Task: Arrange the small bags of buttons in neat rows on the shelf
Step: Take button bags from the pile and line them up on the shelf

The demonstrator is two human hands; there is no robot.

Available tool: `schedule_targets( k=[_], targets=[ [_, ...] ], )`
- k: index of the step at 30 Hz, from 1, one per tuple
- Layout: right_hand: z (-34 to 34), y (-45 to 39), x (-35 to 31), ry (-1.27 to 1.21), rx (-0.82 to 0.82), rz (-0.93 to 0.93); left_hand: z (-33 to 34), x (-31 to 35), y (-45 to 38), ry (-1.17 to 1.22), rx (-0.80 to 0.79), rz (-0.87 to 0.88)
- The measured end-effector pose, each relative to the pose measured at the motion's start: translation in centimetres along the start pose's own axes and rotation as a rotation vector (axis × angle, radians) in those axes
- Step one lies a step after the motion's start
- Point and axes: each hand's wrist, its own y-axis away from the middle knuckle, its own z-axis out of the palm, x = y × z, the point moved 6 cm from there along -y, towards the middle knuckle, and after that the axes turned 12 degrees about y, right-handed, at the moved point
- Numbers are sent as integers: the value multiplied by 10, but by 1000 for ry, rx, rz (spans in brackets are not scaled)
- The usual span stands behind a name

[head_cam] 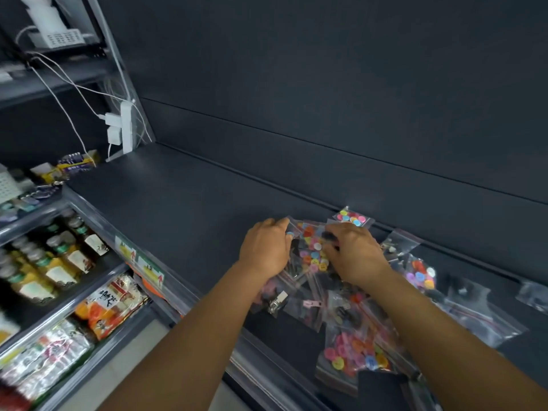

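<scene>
Nearest bags: a clear plastic zip bag of pink, yellow and blue buttons [354, 355] lies at the front edge of the dark grey flat shelf [166, 203], under the right forearm.
Heap: more small clear bags, some with dark contents, some with bright buttons, lie overlapping in a loose pile [323, 304] on the right part of the shelf, not in rows.
Left hand [265, 250]: palm down on the pile's left side, fingers curled around the edge of a clear bag of mixed pastel buttons [312, 250].
Right hand [353, 256]: palm down on the same bag's right side, fingers curled and pinching it; both hands hold this bag between them.
Right of the hands: a clear bag with purple, red and yellow buttons [421, 274], well beside the wrist.
Farthest bag: a small clear bag of bright round buttons [353, 217] lies alone against the shelf's back wall, just beyond the right hand.
Lower left: glass bottles with pale labels [68, 256] on a lower shelf.
Far left: a white power strip [126, 126] with cables.
</scene>
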Motion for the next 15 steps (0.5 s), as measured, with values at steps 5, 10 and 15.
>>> schedule_targets(
  k=[5,10,15],
  targets=[
    [-3,-4,-7,-130,62,-42,0,-7,-10,95,45,44],
    [-9,-4,-8,-195,-2,114,-5,-15,-17,265,68,26],
    [-11,-3,-9,-101,102,200,-8,-21,-20,305,50,45]
  ],
)
